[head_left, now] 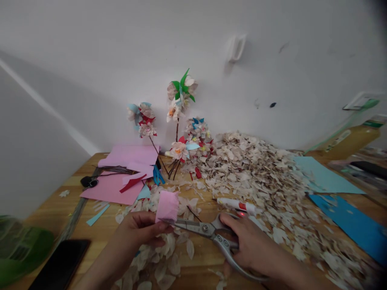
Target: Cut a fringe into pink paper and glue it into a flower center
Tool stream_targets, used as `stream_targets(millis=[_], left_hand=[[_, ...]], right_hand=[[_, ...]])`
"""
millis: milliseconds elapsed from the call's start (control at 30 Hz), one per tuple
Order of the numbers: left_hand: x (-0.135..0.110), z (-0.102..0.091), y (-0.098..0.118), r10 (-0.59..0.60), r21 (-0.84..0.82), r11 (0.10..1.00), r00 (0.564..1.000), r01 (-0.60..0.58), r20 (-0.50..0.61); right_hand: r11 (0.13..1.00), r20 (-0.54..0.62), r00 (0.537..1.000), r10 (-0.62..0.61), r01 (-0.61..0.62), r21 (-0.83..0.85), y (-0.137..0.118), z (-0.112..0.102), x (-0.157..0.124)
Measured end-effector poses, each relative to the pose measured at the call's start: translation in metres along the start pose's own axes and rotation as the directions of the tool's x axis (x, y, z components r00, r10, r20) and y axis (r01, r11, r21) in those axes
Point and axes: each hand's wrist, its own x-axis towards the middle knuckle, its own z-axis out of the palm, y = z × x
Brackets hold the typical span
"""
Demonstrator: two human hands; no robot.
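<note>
While the left hand (140, 230) pinches a fringed strip of pink paper (167, 207) between thumb and fingers, the right hand (254, 246) is closed around the looped grey handles of a pair of metal scissors (208, 230), their blades reaching to the strip's lower edge. The strip sits in the air above the wooden surface (54, 213), just ahead of the left fingertips (165, 227).

Those fingertips lie very near the blades, so a slip of the strip or a careless closing could nick the skin. Pinched this lightly, the thin paper could also bend or tear rather than cut cleanly.

A loose drift of pale paper petals (160, 262) lies under both hands, and a far larger heap of petals (250, 177) spreads across the surface to the right, where a sweep of the right wrist could scatter them. A white glue stick (234, 205) lies just beyond the scissors and could roll if knocked. Ahead, pink card sheets (111, 189) and finished paper flowers on twigs (179, 108) crowd the wall side, with blue card (347, 225) to the right and a black phone (60, 266) near the left forearm.
</note>
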Motion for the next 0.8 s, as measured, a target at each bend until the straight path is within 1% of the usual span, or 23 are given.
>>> stream_targets(millis=[300, 500, 667, 800], left_hand=[[0.0023, -0.0010, -0.0005, 0.050, -0.073, 0.996, 0.997, -0.054, -0.061], [0.0017, -0.0002, -0.0021, 0.058, -0.067, 0.996, 0.996, -0.062, -0.067], [0.0020, 0.0010, -0.0028, 0.045, -0.085, 0.995, 0.997, -0.051, -0.067], [0.0015, 0.0021, -0.0029, 0.043, -0.055, 0.997, 0.997, -0.046, -0.061]], right_hand=[[0.997, 0.043, 0.999, 0.022, -0.025, 0.070, -0.0048, -0.0092, -0.0008], [0.990, 0.050, 0.998, 0.031, -0.037, 0.136, -0.0035, -0.0047, -0.0007], [0.990, 0.032, 0.999, 0.025, -0.030, 0.135, -0.0001, -0.0014, -0.0010], [0.990, 0.043, 0.999, 0.027, -0.033, 0.138, 0.0011, -0.0007, -0.0028]])
